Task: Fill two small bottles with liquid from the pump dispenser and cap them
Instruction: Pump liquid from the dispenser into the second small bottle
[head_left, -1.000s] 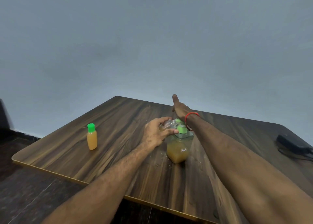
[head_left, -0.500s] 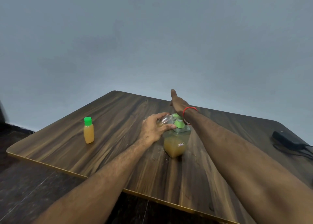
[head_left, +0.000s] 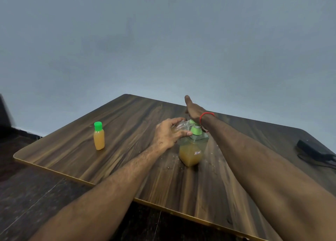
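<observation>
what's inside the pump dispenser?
The pump dispenser holds cloudy orange liquid filling its lower part. The left hand covers its upper left side.

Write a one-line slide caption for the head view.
Left hand tilts clear bottle to pump dispenser; right hand presses; capped bottle stands aside.

Pretty dim, flat light overall, no hard shadows anywhere. The wall [head_left: 163, 40] looks murky grey-blue and darkens toward 12 o'clock. Soft sheen on the table [head_left: 127, 131] toward 10 o'clock. Wide-angle warp stretches the forearms at 5 and 7 o'clock. Everything's a bit soft, with blur at 9 o'clock.
</observation>
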